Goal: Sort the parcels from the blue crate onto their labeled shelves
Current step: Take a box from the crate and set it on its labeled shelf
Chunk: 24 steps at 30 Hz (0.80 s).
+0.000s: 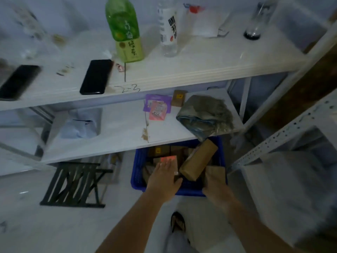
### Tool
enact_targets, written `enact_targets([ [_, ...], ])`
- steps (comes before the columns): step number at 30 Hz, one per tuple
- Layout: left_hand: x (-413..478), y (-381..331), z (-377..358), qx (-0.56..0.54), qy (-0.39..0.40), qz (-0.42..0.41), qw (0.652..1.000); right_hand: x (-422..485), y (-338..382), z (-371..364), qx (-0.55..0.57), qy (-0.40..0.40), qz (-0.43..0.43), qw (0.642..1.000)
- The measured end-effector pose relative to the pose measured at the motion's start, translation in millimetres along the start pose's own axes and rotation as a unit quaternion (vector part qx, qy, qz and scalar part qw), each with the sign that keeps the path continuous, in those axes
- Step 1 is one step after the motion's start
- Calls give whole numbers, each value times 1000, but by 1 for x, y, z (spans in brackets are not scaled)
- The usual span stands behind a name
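- Reaching into a blue crate [138, 167] on the pale floor, the left hand [164, 177] lies flat, fingers spread, on a pink-labelled parcel [168, 158].
- The right hand [217, 185] sits at the crate's near right corner; its grip is blurred and I cannot tell.
- A long brown cardboard parcel [198, 159] leans tilted among boxy brown ones.
- White shelves above hold a crumpled grey bag [206, 115], a purple mailer [157, 105], two black phones [96, 76] and a green bottle [125, 30].
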<state>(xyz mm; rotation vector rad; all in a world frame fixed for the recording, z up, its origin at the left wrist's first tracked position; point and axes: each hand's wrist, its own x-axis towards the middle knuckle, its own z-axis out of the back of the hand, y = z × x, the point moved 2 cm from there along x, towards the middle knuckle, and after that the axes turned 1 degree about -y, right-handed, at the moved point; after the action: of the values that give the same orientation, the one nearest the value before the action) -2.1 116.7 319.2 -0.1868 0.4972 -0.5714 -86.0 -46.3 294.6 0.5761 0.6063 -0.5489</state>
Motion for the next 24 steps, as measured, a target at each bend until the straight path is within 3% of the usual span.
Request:
enact_targets([
  [4, 54, 21, -45, -3, 79, 0, 997, 63, -33, -46, 33, 77, -56, 995],
  [9, 141, 44, -112, 31, 163, -18, 986, 150, -69, -105, 131, 106, -156, 973],
  [12, 197, 56, -164, 39, 171, -38, 984, 205, -79, -140, 213, 85, -201, 952],
  [16, 261, 73, -231, 66, 158, -65, 983, 269, -83, -166, 364, -31, -192, 911],
  [19, 299, 81, -276, 79, 170, -98, 977, 313, -87, -176, 352, -102, -162, 916],
  [24, 339, 89, -323, 56, 185, -118, 974, 367, -88, -193, 408, -46, -279, 868],
])
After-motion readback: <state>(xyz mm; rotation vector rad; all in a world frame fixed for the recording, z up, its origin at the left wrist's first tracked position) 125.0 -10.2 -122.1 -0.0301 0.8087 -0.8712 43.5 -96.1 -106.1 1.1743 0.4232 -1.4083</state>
